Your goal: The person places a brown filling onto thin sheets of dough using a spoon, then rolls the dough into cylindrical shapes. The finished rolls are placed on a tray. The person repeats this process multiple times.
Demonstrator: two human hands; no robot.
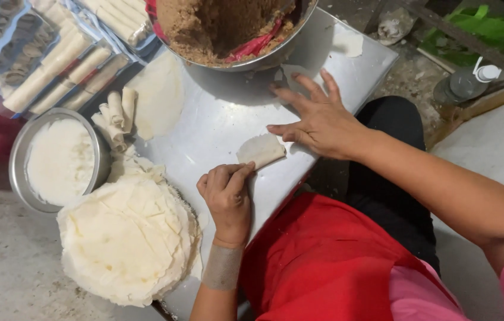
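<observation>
A small rolled white wrapper (261,150) lies on the steel tray (228,119) in front of me. My left hand (227,199) has curled fingers, and its fingertips press the roll's near left end. My right hand (316,116) rests flat with fingers spread, its thumb touching the roll's right end. A big metal bowl of brown filling (228,27) with a red spatula in it stands at the tray's far edge.
A stack of round white wrappers (127,238) sits at the left, with a steel bowl of white paste (59,160) beside it. Finished rolls (115,116) lie near a single flat wrapper (160,95). Trays of packed rolls (68,59) fill the far left. My red apron (329,261) covers my lap.
</observation>
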